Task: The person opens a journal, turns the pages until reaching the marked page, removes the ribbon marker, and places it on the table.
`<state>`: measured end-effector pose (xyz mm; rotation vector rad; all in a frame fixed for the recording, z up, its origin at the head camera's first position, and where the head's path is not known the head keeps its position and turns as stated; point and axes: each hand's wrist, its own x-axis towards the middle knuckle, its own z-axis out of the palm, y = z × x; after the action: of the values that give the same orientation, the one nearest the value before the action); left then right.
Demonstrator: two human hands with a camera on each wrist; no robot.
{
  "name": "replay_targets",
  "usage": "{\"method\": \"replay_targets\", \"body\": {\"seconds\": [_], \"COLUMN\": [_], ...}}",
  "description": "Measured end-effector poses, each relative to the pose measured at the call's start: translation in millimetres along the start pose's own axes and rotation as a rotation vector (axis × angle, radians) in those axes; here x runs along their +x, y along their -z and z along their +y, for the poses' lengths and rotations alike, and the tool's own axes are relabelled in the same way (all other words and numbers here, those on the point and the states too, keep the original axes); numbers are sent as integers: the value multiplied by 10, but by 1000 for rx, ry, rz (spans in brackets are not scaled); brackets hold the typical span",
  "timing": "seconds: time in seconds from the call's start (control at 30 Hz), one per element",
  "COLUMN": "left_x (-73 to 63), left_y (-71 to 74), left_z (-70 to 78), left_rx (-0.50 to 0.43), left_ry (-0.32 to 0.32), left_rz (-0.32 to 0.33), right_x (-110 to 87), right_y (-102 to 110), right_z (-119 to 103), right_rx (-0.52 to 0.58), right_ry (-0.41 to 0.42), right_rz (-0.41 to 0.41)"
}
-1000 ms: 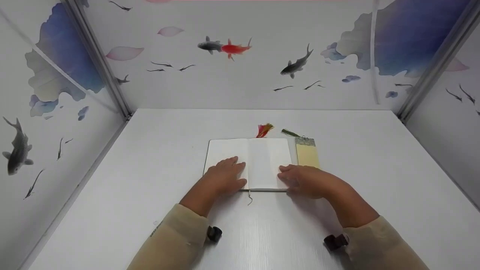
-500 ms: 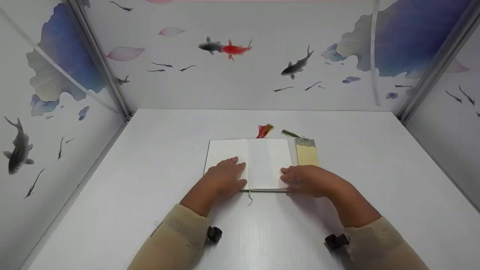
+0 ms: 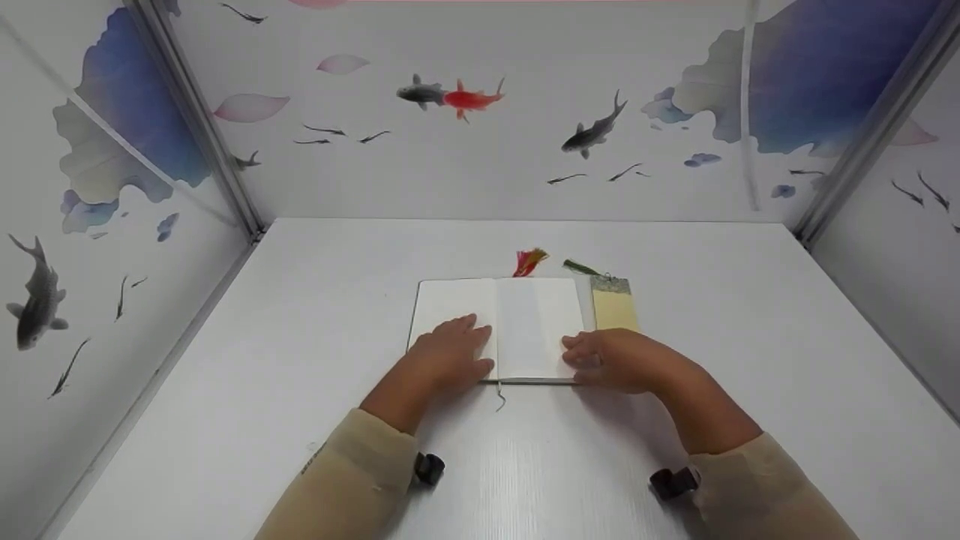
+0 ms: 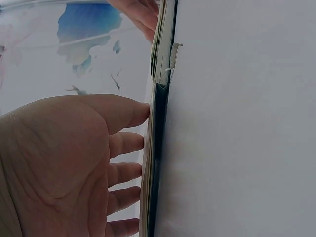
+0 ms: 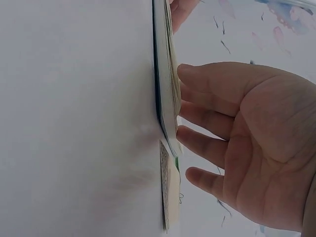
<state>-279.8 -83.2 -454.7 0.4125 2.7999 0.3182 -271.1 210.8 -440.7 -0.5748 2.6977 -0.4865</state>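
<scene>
An open notebook [image 3: 532, 322] with blank white pages and a dark cover lies on the white table. My left hand [image 3: 450, 352] rests spread on its left page; in the left wrist view the fingertips [image 4: 129, 142] touch the paper. At the lower right corner of the right page is my right hand [image 3: 619, 361], its fingertips [image 5: 190, 136] on or against the page edges. A thin ribbon [image 3: 500, 397] hangs from the spine's lower end. To the right lies a yellow bookmark [image 3: 615, 309] with a patterned top, partly hidden by my right hand.
A red and gold tassel [image 3: 529, 262] sticks out above the notebook. The bookmark's green tassel [image 3: 579, 266] points to the upper left. Printed wall panels [image 3: 480, 172] with painted fish border the table [image 3: 315, 300] at the back and sides.
My right hand has slid slightly to the right along the right page. The left hand, the notebook and the bookmark stay in place.
</scene>
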Motion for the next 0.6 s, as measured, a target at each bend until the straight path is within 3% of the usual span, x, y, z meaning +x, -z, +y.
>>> {"method": "replay_targets", "body": {"seconds": [0.27,0.6], "left_x": [-15,-7], "left_y": [4,1], "left_z": [0,-2], "left_rx": [-10,-2], "left_ry": [1,5], "left_rz": [6,6], "right_x": [-31,-5], "right_y": [30,5], "right_z": [-8,8], "right_rx": [-22,12], "right_ry": [57,54], "right_rz": [22,49]}}
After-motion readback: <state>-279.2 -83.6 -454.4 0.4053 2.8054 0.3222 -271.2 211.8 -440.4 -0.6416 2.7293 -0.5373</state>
